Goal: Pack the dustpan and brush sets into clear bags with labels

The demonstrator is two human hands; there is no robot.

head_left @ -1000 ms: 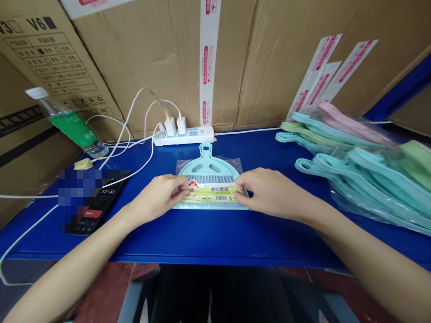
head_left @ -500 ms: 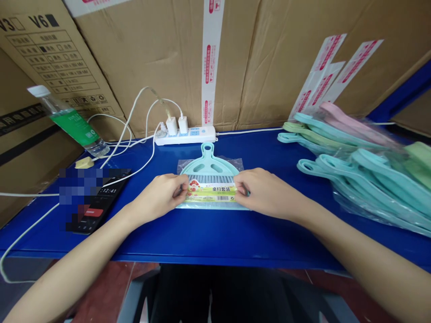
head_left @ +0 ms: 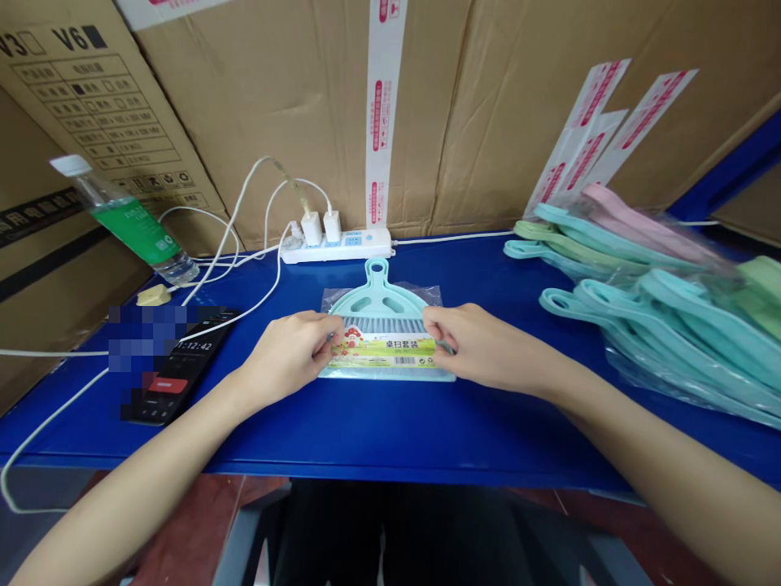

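My left hand (head_left: 291, 352) and right hand (head_left: 482, 346) pinch opposite ends of the label (head_left: 383, 352) across the bagged dustpan (head_left: 379, 303), handle pointing away on the table (head_left: 390, 423).

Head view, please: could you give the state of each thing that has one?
Dustpan set: bagged, flat on table.
Label card: pinched at both ends.
Left hand: gripping card.
Right hand: gripping card.
Water bottle: capped, leaning.
Power strip: two chargers plugged.
Phone: screen lit.
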